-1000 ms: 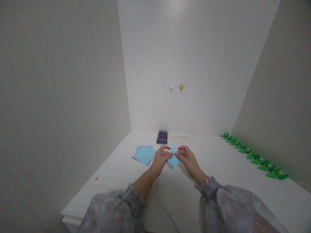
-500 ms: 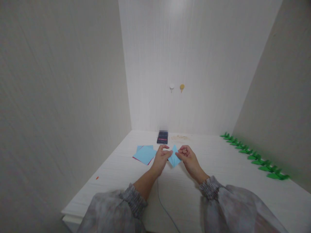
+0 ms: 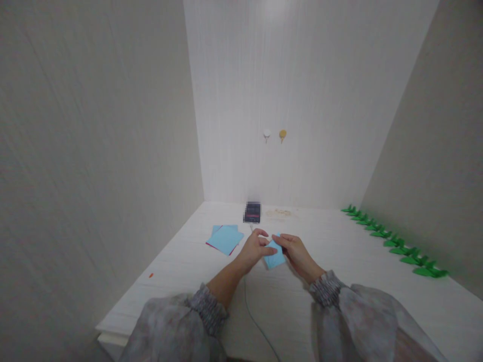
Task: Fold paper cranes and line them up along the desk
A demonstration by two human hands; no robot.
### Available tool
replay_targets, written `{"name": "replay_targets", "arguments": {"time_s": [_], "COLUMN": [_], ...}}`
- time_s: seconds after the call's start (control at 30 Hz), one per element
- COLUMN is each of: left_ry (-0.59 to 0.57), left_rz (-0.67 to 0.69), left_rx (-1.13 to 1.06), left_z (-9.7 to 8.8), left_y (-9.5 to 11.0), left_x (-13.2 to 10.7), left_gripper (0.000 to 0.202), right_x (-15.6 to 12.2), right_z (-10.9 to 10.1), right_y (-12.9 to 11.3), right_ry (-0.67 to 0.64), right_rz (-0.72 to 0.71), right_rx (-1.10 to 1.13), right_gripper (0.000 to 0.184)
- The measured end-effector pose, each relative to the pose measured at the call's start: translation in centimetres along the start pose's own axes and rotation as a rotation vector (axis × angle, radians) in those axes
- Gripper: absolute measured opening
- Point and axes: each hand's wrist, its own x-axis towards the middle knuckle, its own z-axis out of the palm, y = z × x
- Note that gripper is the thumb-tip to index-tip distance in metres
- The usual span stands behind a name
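Between my hands is a small folded piece of light blue origami paper (image 3: 276, 259), tilted and partly covered by my fingers. My left hand (image 3: 254, 252) pinches its left side, the thumb lying across the front. On the upper right edge, my right hand (image 3: 296, 253) grips it between thumb and fingers. A few light blue square sheets (image 3: 226, 239), with a red edge showing beneath, lie to the left of my left hand.
A phone (image 3: 252, 212) stands at the back, with a grey cable (image 3: 256, 324) running toward me. Several green folded paper cranes (image 3: 396, 244) line the right wall. A small orange scrap (image 3: 151, 275) lies at left. Two hooks (image 3: 283, 134) are on the back wall.
The folded paper has turned from a point-up diamond to a tilted position and come slightly lower. My left thumb has slid right across its front, and my right hand has shifted its grip.
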Motion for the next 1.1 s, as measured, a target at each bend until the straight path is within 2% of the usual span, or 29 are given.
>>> {"name": "replay_targets", "arguments": {"time_s": [0.13,0.37,0.5,0.57,0.63,0.7,0.77,0.8,0.9,1.1], "left_ry": [-0.045,-0.057,-0.031,-0.013,0.006,0.011,0.010,0.009,0.018,-0.031], "left_rz": [-0.011,-0.019,-0.046,-0.051,-0.052,-0.057,-0.063,-0.068,-0.083,-0.091], "left_rx": [-0.039,-0.100,-0.074,-0.068,-0.073,-0.071,-0.062,-0.058,-0.053,-0.036], "left_z": [-0.1,0.1,-0.2,-0.5,-0.7,-0.7,-0.6,-0.4,-0.1,-0.5], "left_y": [-0.1,0.4,0.2,-0.1,-0.2,-0.1,0.0,0.1,0.2,-0.2], "left_x": [0.1,0.2,-0.1,-0.2,-0.2,-0.2,-0.2,-0.3,-0.4,-0.3], "left_gripper": [0.050,0.045,0.047,0.048,0.048,0.048,0.049,0.050,0.054,0.062], "right_x": [0.0,0.2,0.8,1.0,0.8,0.5,0.2,0.1,0.1,0.5], "right_z": [-0.1,0.1,-0.8,-1.3,-1.4,-1.1,-0.5,-0.3,-0.1,-0.7], "right_y": [0.1,0.1,0.3,0.5,0.6,0.6,0.6,0.6,0.6,0.5], "right_ry": [0.038,0.096,0.217,0.237,0.177,0.038,-0.083,-0.098,-0.053,0.034], "right_rz": [0.034,0.005,0.003,0.017,0.098,0.171,0.181,0.164,0.121,0.076], "right_rx": [0.161,0.247,0.280,0.287,0.281,0.248,0.171,0.122,0.024,0.011], "right_gripper": [0.027,0.019,0.018,0.019,0.027,0.032,0.029,0.027,0.025,0.026]}}
